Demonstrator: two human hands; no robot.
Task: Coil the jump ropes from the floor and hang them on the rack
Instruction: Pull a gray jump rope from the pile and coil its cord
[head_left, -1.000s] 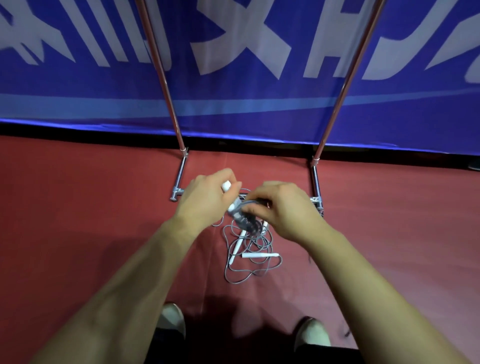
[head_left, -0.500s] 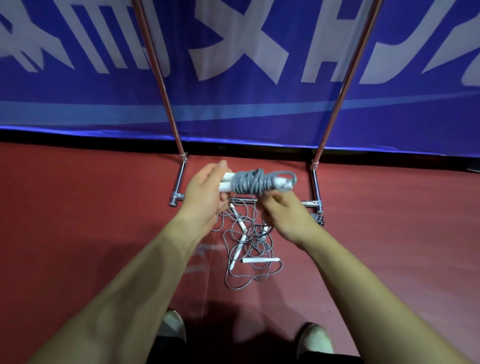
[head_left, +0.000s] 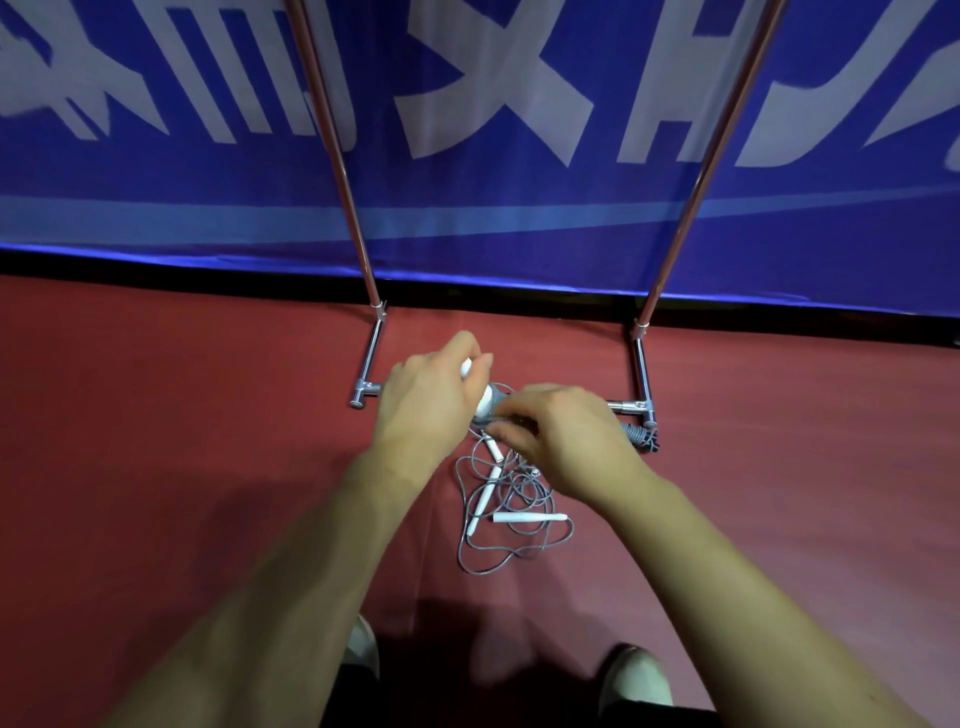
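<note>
Left hand (head_left: 423, 410) and right hand (head_left: 563, 439) hide most of the coiled jump rope (head_left: 489, 404); beyond the grip, rack (head_left: 358, 234) uprights are cropped.

Grey ropes (head_left: 511, 499), seemingly white handles (head_left: 530, 517)

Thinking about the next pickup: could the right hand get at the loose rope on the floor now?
Probably not yet: the right hand is pinching the coiled rope that the left hand holds. The loose rope lies just below both hands, so once it lets go the way looks free.
</note>
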